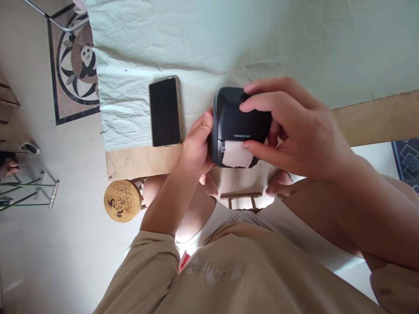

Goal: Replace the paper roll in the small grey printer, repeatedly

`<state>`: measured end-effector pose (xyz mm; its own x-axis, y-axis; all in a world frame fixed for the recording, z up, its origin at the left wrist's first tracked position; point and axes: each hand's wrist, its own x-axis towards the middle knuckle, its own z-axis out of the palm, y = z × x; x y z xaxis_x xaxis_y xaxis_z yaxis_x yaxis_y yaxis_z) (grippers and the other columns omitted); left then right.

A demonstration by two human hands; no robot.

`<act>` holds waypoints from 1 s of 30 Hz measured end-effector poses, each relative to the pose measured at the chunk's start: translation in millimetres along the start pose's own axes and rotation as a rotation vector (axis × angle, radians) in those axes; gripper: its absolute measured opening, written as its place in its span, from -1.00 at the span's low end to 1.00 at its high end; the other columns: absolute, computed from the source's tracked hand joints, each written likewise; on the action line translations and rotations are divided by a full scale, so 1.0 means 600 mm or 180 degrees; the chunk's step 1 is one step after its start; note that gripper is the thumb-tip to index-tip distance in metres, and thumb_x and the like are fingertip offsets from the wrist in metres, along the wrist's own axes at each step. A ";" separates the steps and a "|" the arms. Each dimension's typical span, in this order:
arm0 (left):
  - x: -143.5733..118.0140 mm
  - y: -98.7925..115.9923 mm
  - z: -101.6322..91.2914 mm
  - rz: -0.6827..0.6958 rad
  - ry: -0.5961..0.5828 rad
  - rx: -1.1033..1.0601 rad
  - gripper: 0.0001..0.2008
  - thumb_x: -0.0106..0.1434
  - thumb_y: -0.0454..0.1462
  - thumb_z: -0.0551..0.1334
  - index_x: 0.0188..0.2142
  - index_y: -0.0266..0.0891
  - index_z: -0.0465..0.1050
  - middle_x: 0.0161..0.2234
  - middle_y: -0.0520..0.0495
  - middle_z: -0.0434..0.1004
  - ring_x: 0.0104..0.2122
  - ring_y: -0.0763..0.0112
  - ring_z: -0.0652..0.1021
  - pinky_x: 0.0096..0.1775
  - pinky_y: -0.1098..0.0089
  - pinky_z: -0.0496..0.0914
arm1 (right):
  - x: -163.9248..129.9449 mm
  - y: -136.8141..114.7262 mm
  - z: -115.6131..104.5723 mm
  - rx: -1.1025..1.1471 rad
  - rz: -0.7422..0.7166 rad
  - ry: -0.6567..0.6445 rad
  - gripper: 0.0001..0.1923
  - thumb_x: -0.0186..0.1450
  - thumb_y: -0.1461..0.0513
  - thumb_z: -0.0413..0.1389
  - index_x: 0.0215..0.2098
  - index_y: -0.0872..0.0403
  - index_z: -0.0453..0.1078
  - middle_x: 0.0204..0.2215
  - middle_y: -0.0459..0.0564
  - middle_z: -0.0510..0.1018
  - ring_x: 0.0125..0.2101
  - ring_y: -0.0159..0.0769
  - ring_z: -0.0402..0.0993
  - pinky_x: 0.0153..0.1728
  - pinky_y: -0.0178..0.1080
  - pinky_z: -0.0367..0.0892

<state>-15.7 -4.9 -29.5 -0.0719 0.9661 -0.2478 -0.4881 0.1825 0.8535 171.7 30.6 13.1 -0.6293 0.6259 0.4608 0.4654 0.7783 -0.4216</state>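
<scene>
A dark label printer [240, 117] with NIIMBOT lettering is held above the near edge of the table. From its front slot hangs a strip of pale paper [234, 155] with a ragged end. My left hand [198, 144] is closed around the printer's left side, thumb along the edge. Over the right side curls my right hand [288, 122], its fingertips on the top cover and its thumb at the slot by the paper's upper right part. The printer's underside is hidden. To the left of my left hand lies a phone [165, 112] with a dark screen.
A pale green cloth [203, 39] covers the table, leaving a wooden edge [140, 163] bare. Below left stands a round wooden stool [122, 200] with a panda picture. A green metal frame [32, 192] and another person's hand [12, 165] are at far left.
</scene>
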 end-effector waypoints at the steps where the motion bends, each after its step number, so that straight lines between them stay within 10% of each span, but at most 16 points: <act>1: 0.000 0.001 0.001 -0.0087 -0.0045 -0.0003 -0.74 0.34 -0.10 0.14 -0.31 -0.20 0.49 -0.41 0.00 0.56 0.10 0.27 0.54 0.01 0.35 0.51 | 0.001 -0.001 -0.001 0.0002 -0.0008 0.0073 -0.61 0.24 0.23 0.19 0.03 0.05 0.30 0.11 0.05 0.42 -0.55 -0.69 0.21 -0.55 -0.42 0.25; 4: -0.001 0.005 0.004 -0.0247 -0.0260 -0.0054 -0.61 0.33 0.05 0.10 -0.18 -0.17 0.50 -0.31 -0.05 0.60 0.14 0.18 0.52 0.00 0.28 0.53 | 0.003 -0.006 -0.003 -0.0125 0.0028 0.0491 -0.70 0.22 0.20 0.21 -0.08 0.05 0.37 -0.27 -0.02 0.51 -0.49 -0.56 0.27 -0.52 -0.39 0.21; 8: -0.005 0.009 0.002 -0.0136 -0.0636 0.0025 -0.66 0.27 -0.01 0.23 -0.11 -0.17 0.49 -0.18 -0.07 0.62 0.16 0.10 0.51 0.07 0.21 0.52 | 0.002 -0.015 -0.004 -0.0483 0.0433 0.1053 -0.90 0.30 0.21 0.11 -0.39 0.01 0.41 -0.74 -0.17 0.13 -0.66 -0.55 -0.04 -0.58 -0.34 0.01; 15: -0.009 0.015 0.004 -0.0184 -0.0561 0.0207 -0.59 0.23 0.01 0.28 -0.05 -0.19 0.47 -0.13 -0.09 0.60 0.18 0.05 0.49 0.07 0.23 0.51 | 0.009 -0.014 -0.010 -0.0503 0.0433 0.1124 -0.92 0.29 0.29 0.09 -0.39 0.08 0.38 -0.48 -0.18 0.53 -0.59 -0.61 0.27 -0.54 -0.37 0.11; 25: -0.010 0.018 0.005 0.0014 -0.0817 0.0547 -0.63 0.24 0.01 0.27 -0.11 -0.20 0.51 -0.16 -0.08 0.60 0.10 0.15 0.54 -0.25 0.43 0.49 | -0.003 0.000 0.010 -0.1216 0.0232 -0.0064 -0.82 0.23 0.15 0.16 -0.21 0.01 0.39 -0.46 -0.18 0.52 -0.65 -0.54 0.11 -0.60 -0.34 -0.20; 30: -0.009 0.013 0.001 0.0085 -0.0881 0.0408 -0.67 0.25 -0.02 0.26 -0.18 -0.22 0.51 -0.28 -0.07 0.60 -0.02 0.18 0.61 -0.31 0.44 0.49 | 0.001 -0.023 -0.024 -0.0644 0.0344 -0.0260 -0.78 0.20 0.17 0.21 -0.25 0.03 0.29 -0.60 -0.20 0.37 -0.67 -0.57 0.09 -0.61 -0.34 -0.05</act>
<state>-18.6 -8.8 -21.2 0.1651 0.9807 -0.1052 -0.3741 0.1609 0.9133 173.7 21.0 30.3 -0.6135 0.7062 0.3533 0.6428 0.7065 -0.2961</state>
